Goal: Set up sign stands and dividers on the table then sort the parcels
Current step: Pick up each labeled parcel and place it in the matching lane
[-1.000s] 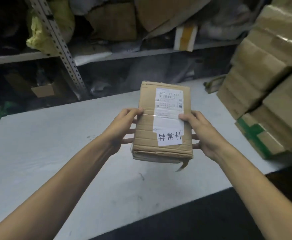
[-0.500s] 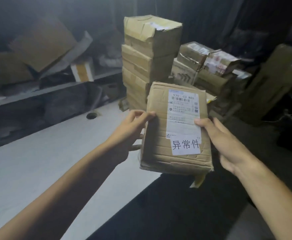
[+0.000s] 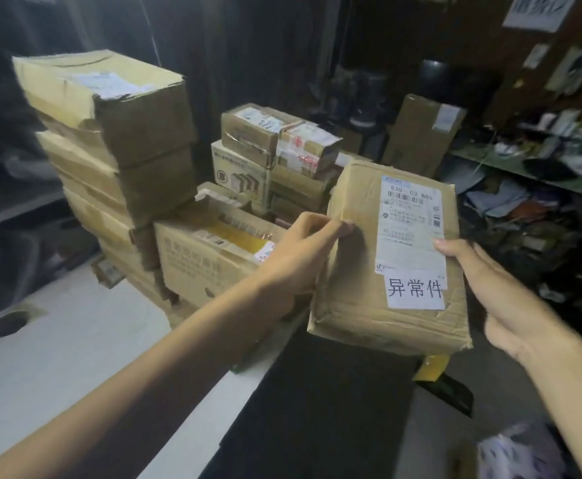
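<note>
Left hand (image 3: 300, 257) pinching parcel (image 3: 362, 281) edge, right hand (image 3: 510, 292) gripping opposite side (fingers beneath), above table (image 3: 58, 357)

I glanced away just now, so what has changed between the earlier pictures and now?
The parcel swung right, from above the table to past its edge, near the stacked boxes. Nothing was taken or let go: the left hand and right hand keep the same grip on its sides, label up.
</note>
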`<state>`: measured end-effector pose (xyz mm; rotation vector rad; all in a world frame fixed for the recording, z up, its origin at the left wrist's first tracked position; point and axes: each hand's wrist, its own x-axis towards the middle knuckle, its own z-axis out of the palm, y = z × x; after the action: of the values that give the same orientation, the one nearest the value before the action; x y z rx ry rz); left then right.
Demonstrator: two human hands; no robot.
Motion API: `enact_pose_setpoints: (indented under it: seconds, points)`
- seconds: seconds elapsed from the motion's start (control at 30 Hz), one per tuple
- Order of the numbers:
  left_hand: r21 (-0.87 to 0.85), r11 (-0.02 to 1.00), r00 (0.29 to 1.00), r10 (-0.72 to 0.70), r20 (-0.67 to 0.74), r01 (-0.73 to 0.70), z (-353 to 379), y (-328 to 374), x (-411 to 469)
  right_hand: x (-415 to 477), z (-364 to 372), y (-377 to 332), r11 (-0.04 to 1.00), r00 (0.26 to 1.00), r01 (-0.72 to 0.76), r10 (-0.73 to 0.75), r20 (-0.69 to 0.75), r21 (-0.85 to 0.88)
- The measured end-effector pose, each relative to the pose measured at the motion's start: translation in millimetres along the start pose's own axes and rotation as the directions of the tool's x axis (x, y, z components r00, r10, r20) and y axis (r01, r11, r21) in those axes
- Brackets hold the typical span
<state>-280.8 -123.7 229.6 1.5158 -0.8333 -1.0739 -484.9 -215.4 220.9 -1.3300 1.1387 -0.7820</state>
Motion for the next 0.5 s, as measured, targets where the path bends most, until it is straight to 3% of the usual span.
enact_pose_setpoints:
  seconds: [0.2, 0.5]
  points:
    - [0.027, 0.999, 0.996, -0.035, 0.083, 0.033, 66, 10, 104, 98, -61, 3, 0.999, 0.997, -0.039, 0.040, -0.062, 0.023]
    - [0.035, 0.999, 0.999, -0.022, -0.040, 0.024, 153, 73, 266, 286, -141, -47, 1.000, 1.000, 0.003, -0.003, 0.013, -0.021]
